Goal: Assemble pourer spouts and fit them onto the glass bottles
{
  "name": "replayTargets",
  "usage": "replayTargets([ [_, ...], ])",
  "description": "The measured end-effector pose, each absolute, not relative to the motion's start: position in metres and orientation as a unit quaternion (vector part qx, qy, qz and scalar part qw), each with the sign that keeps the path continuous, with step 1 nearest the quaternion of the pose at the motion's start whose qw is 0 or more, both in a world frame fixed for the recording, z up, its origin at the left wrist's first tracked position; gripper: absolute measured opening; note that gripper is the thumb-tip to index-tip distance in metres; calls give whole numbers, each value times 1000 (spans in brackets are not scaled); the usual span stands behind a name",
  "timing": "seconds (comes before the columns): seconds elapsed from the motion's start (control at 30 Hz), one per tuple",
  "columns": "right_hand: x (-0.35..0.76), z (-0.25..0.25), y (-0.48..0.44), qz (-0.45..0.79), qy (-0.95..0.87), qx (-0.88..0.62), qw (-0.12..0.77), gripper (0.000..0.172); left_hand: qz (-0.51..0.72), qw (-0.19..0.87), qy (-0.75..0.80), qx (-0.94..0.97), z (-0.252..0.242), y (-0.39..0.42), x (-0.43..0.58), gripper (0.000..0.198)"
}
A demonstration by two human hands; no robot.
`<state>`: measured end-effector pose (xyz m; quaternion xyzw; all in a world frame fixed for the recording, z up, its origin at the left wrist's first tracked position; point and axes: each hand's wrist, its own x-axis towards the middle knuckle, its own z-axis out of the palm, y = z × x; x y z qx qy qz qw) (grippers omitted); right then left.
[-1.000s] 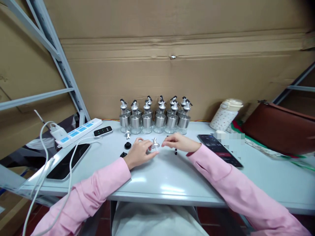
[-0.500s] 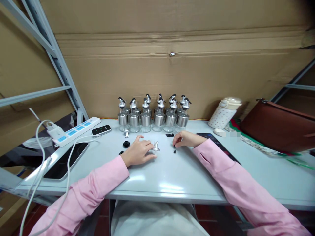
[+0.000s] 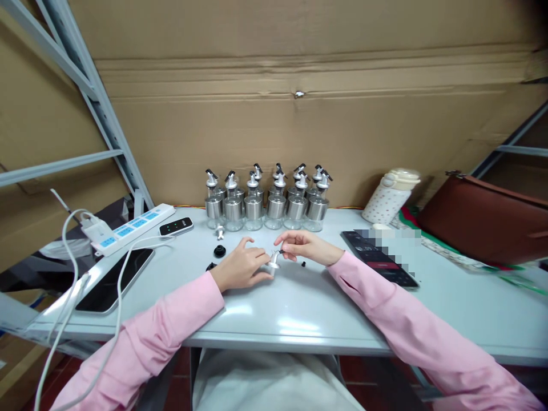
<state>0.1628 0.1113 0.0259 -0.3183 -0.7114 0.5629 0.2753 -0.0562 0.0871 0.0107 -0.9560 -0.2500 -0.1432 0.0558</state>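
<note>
My left hand (image 3: 240,266) pinches a small silver pourer spout (image 3: 273,260) just above the grey table (image 3: 299,308). My right hand (image 3: 302,245) is closed on a tiny black part held against the top of that spout. Behind my hands stand several glass and steel dispenser bottles (image 3: 265,200) with black-tipped pourers. On the table to the left lie a loose silver spout (image 3: 220,230) and two black stoppers (image 3: 220,251). Another small black piece (image 3: 303,264) rests just right of my right hand.
A white power strip (image 3: 135,225), a small black device (image 3: 176,226) and a dark tablet (image 3: 115,279) with white cables lie at the left. To the right are a phone (image 3: 379,265), a spotted white flask (image 3: 389,198) and a brown bag (image 3: 483,220). Cardboard lines the back.
My right hand went to the right, picked up a small black part from the table, and has come back to the spout in my left hand.
</note>
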Motion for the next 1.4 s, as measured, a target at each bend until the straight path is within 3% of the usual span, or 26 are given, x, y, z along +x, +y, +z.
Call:
replayTargets([
  [0.33, 157, 17, 109, 677, -628, -303, 237, 47, -138, 73, -234, -960, 14, 85, -57, 35],
  [0.57, 154, 21, 105, 694, -600, -281, 282, 42, -136, 74, -268, -951, 17, 87, -57, 39],
  [0.9, 162, 32, 106, 718, -519, -268, 378, 30, -72, 69, -542, -834, 23, 94, -93, 29],
  [1.13, 163, 34, 107, 692, -541, -268, 396, 32, -136, -22, -502, -853, 22, 101, -89, 25],
  [1.2, 163, 34, 107, 681, -544, -274, 407, 32, -210, -79, -479, -848, 25, 98, -81, 21],
  [1.3, 162, 35, 107, 677, -547, -270, 413, 29, -369, -336, -397, -771, 25, 92, -68, 20],
  [1.4, 161, 35, 105, 677, -556, -256, 408, 28, -405, -513, -306, -692, 19, 88, -60, 27],
])
